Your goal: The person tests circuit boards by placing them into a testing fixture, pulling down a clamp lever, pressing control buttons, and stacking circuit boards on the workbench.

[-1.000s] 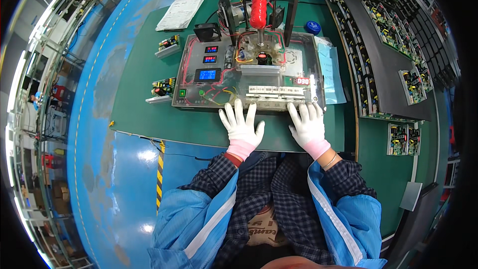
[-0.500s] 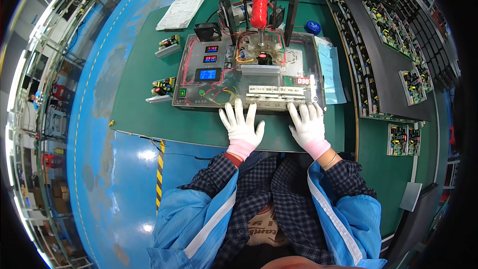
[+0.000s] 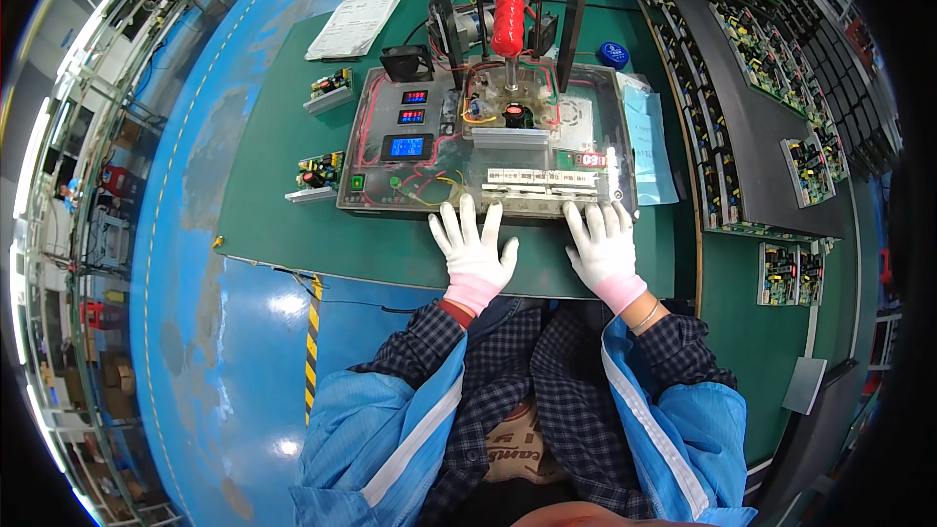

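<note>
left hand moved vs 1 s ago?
No. The left hand lies flat and open on the green mat, fingertips at the near edge of the test fixture, as before.

— From my remote screen I see the person's left hand (image 3: 475,252) in a white knit glove with a pink cuff. Is the other one the same?

— Yes, I see the right hand (image 3: 606,249) has the same white glove, and its cuff is a paler pink. Next to this cuff I notice a thin bracelet (image 3: 645,318) on the wrist.

— And the sleeves?

— I see dark checked shirt sleeves, navy with fine light lines. On the left wrist a narrow red edge shows under the cuff. Over the shirt there is a bright blue work coat (image 3: 388,429) with a white stripe along each front edge; it hangs open.
</note>
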